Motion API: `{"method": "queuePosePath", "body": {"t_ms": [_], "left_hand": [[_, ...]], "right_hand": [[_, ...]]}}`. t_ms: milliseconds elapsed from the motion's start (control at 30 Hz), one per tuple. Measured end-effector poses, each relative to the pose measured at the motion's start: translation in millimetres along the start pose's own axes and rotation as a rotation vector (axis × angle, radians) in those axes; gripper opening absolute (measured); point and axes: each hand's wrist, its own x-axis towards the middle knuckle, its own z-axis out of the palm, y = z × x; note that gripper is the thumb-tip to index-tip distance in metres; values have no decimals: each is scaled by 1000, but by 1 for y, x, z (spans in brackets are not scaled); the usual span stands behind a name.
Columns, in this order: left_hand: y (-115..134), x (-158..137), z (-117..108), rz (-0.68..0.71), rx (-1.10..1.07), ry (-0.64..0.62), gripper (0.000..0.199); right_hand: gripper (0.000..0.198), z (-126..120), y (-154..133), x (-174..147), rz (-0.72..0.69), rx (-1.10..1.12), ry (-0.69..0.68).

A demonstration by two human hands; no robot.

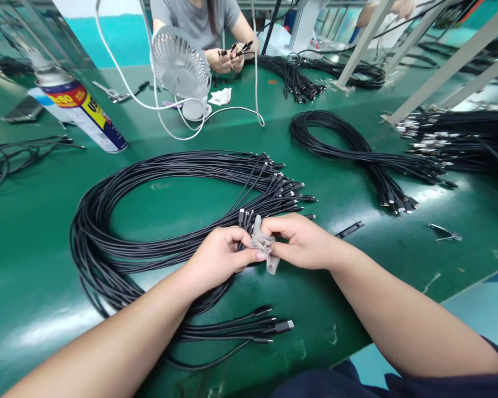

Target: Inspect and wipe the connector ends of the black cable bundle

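Between my two hands is a crumpled grey cloth (262, 244). My right hand (301, 240) pinches it between thumb and fingers. Several black cable ends with metal plugs (245, 218) poke up from my left hand (219, 257), whose fingers are closed round the cables right beside the cloth. A large looped bundle of black cables (95, 215) lies on the green table beyond and left of my hands, its plugs pointing right. Nearer to me, several more cable ends (269, 326) rest on the table. Part of what my fingers grip is hidden by the cloth.
A spray can (83, 113) stands at the left, near a small white fan (180, 63) with a looping white cord. More cable bundles (340, 138) lie at the right. Tweezers (444, 233) and a black tool (349, 229) lie nearby. Across the table a person's hands (226, 59) hold cables.
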Motion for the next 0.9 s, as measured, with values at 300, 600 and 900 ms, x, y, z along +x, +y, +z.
{"method": "queuePosePath", "body": {"t_ms": [300, 600, 900], "left_hand": [[7, -3, 1, -1, -156, -69, 31], [9, -5, 4, -82, -223, -165, 38], [0, -4, 5, -45, -52, -117, 37]], "right_hand": [[17, 1, -7, 0, 38, -36, 29], [43, 1, -5, -1, 146, 326, 27], [14, 3, -7, -3, 52, 109, -88]]}}
